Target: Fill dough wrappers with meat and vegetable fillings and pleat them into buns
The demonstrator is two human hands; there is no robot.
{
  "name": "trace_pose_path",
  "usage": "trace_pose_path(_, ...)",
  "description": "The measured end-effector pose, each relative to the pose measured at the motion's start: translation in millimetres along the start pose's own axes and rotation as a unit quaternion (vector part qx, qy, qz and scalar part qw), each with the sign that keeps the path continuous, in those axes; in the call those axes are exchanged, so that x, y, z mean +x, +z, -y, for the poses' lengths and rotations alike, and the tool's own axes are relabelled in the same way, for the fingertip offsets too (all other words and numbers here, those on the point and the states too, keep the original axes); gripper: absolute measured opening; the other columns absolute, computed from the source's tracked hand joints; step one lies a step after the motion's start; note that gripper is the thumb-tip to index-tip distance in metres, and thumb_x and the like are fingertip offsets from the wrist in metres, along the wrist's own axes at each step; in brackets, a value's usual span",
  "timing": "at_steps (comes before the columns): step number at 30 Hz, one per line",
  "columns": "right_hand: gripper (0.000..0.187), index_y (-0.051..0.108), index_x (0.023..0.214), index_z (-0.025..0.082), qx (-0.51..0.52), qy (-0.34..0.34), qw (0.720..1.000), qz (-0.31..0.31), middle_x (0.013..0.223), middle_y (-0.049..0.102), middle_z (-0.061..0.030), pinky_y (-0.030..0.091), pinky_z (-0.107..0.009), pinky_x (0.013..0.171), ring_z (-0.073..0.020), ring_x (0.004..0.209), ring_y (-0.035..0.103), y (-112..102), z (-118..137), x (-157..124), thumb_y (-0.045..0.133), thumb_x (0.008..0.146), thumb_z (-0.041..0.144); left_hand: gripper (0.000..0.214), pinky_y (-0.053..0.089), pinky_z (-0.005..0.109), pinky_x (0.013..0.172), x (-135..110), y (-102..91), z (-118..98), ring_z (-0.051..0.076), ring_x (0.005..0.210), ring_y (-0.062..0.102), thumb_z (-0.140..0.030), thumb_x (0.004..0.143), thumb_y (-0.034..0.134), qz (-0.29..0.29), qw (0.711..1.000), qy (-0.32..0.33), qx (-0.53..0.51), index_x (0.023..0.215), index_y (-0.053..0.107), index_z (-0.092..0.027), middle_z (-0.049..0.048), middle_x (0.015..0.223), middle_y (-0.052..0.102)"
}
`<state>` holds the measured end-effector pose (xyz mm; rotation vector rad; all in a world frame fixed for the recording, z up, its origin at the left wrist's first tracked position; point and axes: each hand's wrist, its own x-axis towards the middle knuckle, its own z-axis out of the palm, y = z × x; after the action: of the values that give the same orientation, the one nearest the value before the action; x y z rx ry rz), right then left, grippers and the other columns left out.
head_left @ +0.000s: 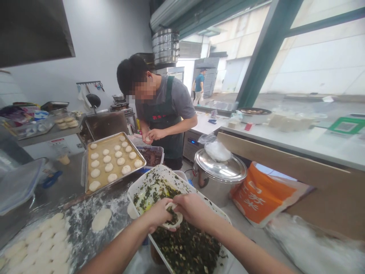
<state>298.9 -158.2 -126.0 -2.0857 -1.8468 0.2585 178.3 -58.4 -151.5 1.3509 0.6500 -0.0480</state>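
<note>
We cup a filled dough wrapper [174, 224] in our half-closed left hand [156, 215] while our right hand [194, 209] pinches its rim, both kept right over the white tub [145, 186] of chopped greens [185, 247], so stray filling falls back in.

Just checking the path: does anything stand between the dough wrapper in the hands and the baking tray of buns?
The white filling tray's left rim does, beside the left hand, and past it a flat dough round lies on the floured counter.
</note>
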Motion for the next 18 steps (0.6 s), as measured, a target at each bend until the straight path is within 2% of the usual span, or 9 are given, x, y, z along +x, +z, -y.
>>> trace_pose_path(4, 0.011, 0.052, 0.075, 0.017, 0.082, 0.059, 0.994, -0.046, 0.063, 0.058, -0.0017, 0.029, -0.022, 0.052, -0.0139, 0.059, 0.052, 4.5, -10.0, -1.3, 0.044, 0.079, 0.024, 0.044, 0.046, 0.041, 0.073, -1.8, -6.9, -4.6, 0.017, 0.079, 0.056, -0.009, 0.058, 0.052, 0.019, 0.991, 0.014, -0.133, 0.101, 0.052, -0.019, 0.0056, 0.088, 0.057)
trace_pose_path(6, 0.013, 0.049, 0.077, 0.017, 0.136, 0.071, 0.987, -0.045, 0.059, 0.057, -0.0004, 0.031, -0.022, 0.054, -0.0133, 0.057, 0.052, 9.7, -13.0, -2.1, 0.04, 0.081, 0.024, 0.043, 0.045, 0.04, 0.076, -3.5, -5.4, -2.8, 0.017, 0.081, 0.056, -0.013, 0.062, 0.053, 0.028, 0.983, 0.033, -0.18, 0.105, 0.051, -0.018, 0.0064, 0.088, 0.057)
trace_pose_path(9, 0.014, 0.047, 0.081, 0.017, 0.184, 0.086, 0.979, -0.023, 0.056, 0.056, 0.0015, 0.033, -0.022, 0.055, -0.0124, 0.053, 0.052, 17.6, -13.5, -3.1, 0.034, 0.084, 0.024, 0.047, 0.044, 0.04, 0.078, -2.7, 0.6, 4.0, 0.017, 0.083, 0.056, -0.017, 0.063, 0.057, 0.005, 0.977, 0.043, -0.208, 0.109, 0.048, -0.02, 0.0064, 0.091, 0.058)
trace_pose_path(12, 0.009, 0.047, 0.082, 0.017, 0.108, 0.087, 0.99, -0.02, 0.064, 0.058, -0.0009, 0.029, -0.022, 0.053, -0.0137, 0.06, 0.054, 19.9, -10.2, -5.3, 0.04, 0.08, 0.022, 0.044, 0.046, 0.041, 0.075, 1.9, 7.2, 11.8, 0.017, 0.078, 0.057, -0.022, 0.061, 0.063, -0.038, 0.982, 0.035, -0.181, 0.103, 0.05, -0.02, 0.005, 0.087, 0.058)
trace_pose_path(14, 0.007, 0.049, 0.079, 0.017, 0.033, 0.061, 0.997, -0.016, 0.068, 0.059, -0.003, 0.025, -0.023, 0.052, -0.0149, 0.063, 0.054, 18.1, -7.3, -6.9, 0.043, 0.076, 0.02, 0.04, 0.047, 0.041, 0.072, 4.6, 11.2, 15.1, 0.017, 0.073, 0.057, -0.026, 0.059, 0.065, -0.062, 0.988, 0.023, -0.143, 0.096, 0.052, -0.019, 0.004, 0.082, 0.059)
trace_pose_path(18, 0.011, 0.051, 0.083, 0.016, -0.032, 0.027, 0.999, -0.01, 0.067, 0.06, -0.0039, 0.022, -0.025, 0.05, -0.0154, 0.06, 0.054, 13.6, -5.3, -6.2, 0.044, 0.076, 0.018, 0.036, 0.048, 0.041, 0.068, 4.1, 17.8, 14.3, 0.018, 0.072, 0.057, -0.028, 0.059, 0.065, -0.077, 0.994, 0.027, -0.075, 0.093, 0.055, -0.018, 0.0038, 0.079, 0.06)
